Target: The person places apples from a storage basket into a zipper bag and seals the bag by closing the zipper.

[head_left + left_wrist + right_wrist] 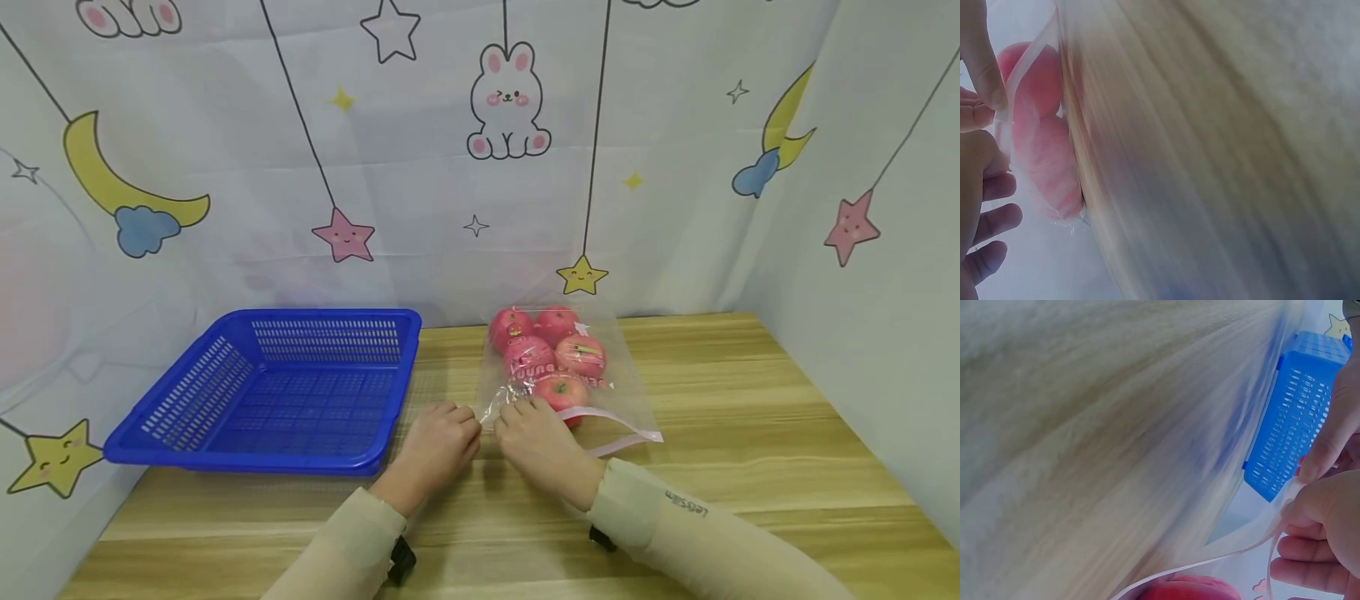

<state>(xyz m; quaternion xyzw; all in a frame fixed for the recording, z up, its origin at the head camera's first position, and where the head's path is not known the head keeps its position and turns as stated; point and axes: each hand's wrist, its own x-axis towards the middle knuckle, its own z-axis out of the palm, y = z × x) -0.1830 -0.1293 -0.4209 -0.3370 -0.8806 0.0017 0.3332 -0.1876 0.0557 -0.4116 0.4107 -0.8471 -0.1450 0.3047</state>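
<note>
Several red apples (558, 321) lie inside a clear plastic bag (626, 392) with pink print and a pink strip along its mouth (652, 436). The bag lies flat, its mouth toward me and gaping at the right. At the mouth's left corner, my left hand (442, 437) pinches the bag's edge between thumb and forefinger. Right beside it, my right hand (540, 442) pinches the same edge, close in front of the nearest apple. Both thumbs meet at the strip in the right wrist view, where the bag's edge (1235, 551) curves away from the fingers (1304, 575).
To the left, a blue plastic basket (262, 460) with slotted walls stands on the wood-grain table (750, 467), nothing inside it. A white cloth (420, 150) printed with rabbits, stars and moons hangs behind and at both sides.
</note>
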